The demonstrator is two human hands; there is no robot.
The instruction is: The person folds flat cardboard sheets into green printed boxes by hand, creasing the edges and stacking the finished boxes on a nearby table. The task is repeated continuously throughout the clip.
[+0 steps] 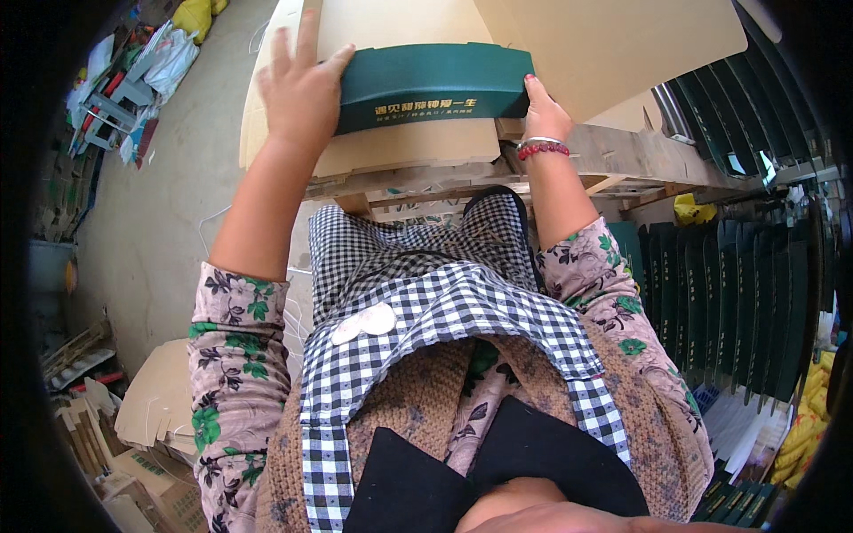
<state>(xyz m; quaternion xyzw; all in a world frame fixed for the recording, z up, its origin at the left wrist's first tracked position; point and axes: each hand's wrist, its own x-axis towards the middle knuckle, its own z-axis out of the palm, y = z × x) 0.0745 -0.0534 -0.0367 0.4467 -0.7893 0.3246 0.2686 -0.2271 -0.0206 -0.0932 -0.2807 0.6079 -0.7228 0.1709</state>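
A long dark green cardboard box (426,84) with gold lettering lies across the top of the view, over flat brown cardboard. My left hand (302,93) is at its left end, fingers spread and slightly blurred, with the thumb along the box's upper left corner. At the other end, my right hand (544,114) grips the box by its right edge. Its thumb rests at the upper corner, while the other fingers are mostly hidden. A bracelet of red beads (542,149) and a pale bangle circle the right wrist.
Brown cardboard sheets (622,53) cover the wooden work surface (613,160), one rising at the right. Rows of dark green box pieces (720,302) stand at the right. Flattened cardboard (160,400) is piled at the lower left. Bags and clutter (133,84) lie on the floor at the upper left.
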